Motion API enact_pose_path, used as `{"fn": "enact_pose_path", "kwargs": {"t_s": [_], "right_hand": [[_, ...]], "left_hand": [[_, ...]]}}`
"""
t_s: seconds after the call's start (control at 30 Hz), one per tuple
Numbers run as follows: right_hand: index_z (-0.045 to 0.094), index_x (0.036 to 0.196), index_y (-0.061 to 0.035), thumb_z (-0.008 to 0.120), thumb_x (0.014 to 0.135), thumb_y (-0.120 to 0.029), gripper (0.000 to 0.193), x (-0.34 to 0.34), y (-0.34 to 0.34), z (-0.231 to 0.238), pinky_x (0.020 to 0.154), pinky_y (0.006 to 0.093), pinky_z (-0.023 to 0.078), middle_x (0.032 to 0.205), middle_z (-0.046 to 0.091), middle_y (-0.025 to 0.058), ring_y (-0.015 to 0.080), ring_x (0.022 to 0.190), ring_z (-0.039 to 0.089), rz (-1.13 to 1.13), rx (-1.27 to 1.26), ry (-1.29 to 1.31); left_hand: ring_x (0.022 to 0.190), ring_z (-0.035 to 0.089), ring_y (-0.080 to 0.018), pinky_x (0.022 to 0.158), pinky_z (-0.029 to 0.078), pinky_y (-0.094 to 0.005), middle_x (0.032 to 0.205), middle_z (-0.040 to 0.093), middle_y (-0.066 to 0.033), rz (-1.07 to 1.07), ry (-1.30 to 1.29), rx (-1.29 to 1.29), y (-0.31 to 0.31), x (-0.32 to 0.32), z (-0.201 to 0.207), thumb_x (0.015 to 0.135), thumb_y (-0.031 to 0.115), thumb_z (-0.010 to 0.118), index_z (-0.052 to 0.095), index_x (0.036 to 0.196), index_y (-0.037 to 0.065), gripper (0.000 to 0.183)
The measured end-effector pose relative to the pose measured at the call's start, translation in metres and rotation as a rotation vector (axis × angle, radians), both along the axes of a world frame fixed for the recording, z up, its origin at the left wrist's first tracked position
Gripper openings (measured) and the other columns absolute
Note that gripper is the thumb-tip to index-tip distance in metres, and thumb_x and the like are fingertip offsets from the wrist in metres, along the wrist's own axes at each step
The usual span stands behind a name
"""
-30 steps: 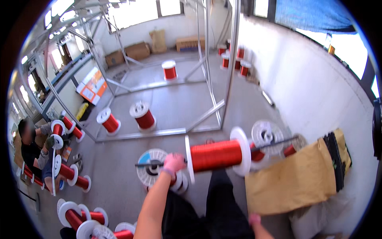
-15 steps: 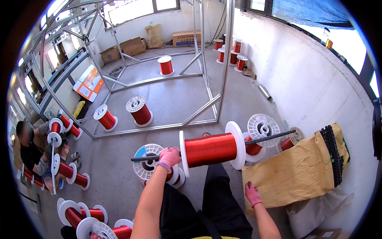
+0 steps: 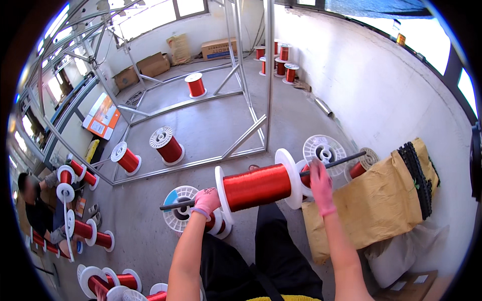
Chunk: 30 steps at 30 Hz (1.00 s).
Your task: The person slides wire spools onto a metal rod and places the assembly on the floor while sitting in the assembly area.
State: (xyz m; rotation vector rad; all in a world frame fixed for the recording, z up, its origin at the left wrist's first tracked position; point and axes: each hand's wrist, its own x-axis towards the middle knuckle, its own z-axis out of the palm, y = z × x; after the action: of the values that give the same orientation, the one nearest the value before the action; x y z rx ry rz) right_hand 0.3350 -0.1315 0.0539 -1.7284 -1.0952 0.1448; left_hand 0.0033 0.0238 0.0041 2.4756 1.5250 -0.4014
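Observation:
A spool of red wire with white flanges is held up in front of my legs, threaded on a dark rod. The rod sticks out at both ends, tilted up to the right. My left hand, in a pink glove, is closed round the rod right beside the left flange. Just past the right flange, my right hand, also pink-gloved, has its fingers over the rod and looks closed on it, slightly blurred. Below the rod's left end stands a white-flanged spool, partly hidden by my left arm.
More spools stand behind the rod's right end. Yellow-brown sacking lies at the right by the wall. A metal frame stands ahead, with red spools within. At the left a person sits among several spools.
My right hand has risen from beside the sacking to the rod, right of the spool. The held spool sits slightly further left and lower in view, which has itself shifted.

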Motion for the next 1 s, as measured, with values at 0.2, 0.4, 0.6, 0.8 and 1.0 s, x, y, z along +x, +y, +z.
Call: {"fn": "enact_pose_path", "kwargs": {"t_s": [0.2,0.4,0.6,0.8,1.0], "right_hand": [[0.046,0.124,0.0083,0.051,0.087,-0.05,0.069,-0.036,0.084,0.032,0.092,0.045,0.046,0.105,0.062,0.0298,0.0431,0.103,0.059,0.144,-0.398,-0.174],[0.057,0.106,0.0025,0.048,0.09,-0.043,0.049,-0.034,0.098,0.024,0.086,0.0461,0.048,0.101,0.064,0.0274,0.0403,0.098,0.061,0.152,-0.458,-0.18],[0.057,0.105,0.0014,0.043,0.095,-0.033,0.038,-0.041,0.081,0.022,0.081,0.0481,0.047,0.097,0.064,0.026,0.0411,0.092,0.061,0.154,-0.31,-0.164],[0.047,0.13,-0.0001,0.036,0.099,-0.028,0.043,-0.017,-0.102,-0.213,0.094,0.0448,0.043,0.12,0.055,0.0263,0.0402,0.114,0.053,0.218,-0.888,-0.064],[0.05,0.123,-0.0032,0.042,0.095,-0.025,0.037,-0.014,-0.158,-0.227,0.088,0.0487,0.046,0.121,0.057,0.0205,0.0384,0.103,0.059,0.098,-1.14,-0.011]], "left_hand": [[0.094,0.068,-0.0268,0.073,0.054,-0.0397,0.103,0.069,-0.0109,-0.122,0.147,0.09,-0.005,0.003,0.013,0.085,0.029,0.054,0.07,0.1,0.011,0.029],[0.087,0.069,-0.0251,0.066,0.055,-0.0386,0.091,0.071,-0.0088,-0.08,0.112,0.223,-0.015,-0.004,0.001,0.085,0.026,0.055,0.073,0.092,0.013,0.023],[0.085,0.069,-0.0266,0.065,0.055,-0.0397,0.089,0.071,-0.0111,-0.075,0.083,0.175,-0.009,-0.008,0.0,0.084,0.024,0.054,0.073,0.089,0.012,0.023],[0.084,0.07,-0.0278,0.068,0.055,-0.0404,0.089,0.071,-0.0135,0.007,0.036,0.085,-0.012,0.01,0.016,0.083,0.023,0.053,0.074,0.087,0.01,0.025],[0.088,0.068,-0.0307,0.074,0.054,-0.0396,0.091,0.07,-0.0159,0.038,0.043,0.085,-0.017,-0.001,0.018,0.082,0.025,0.053,0.073,0.088,0.009,0.026]]}}
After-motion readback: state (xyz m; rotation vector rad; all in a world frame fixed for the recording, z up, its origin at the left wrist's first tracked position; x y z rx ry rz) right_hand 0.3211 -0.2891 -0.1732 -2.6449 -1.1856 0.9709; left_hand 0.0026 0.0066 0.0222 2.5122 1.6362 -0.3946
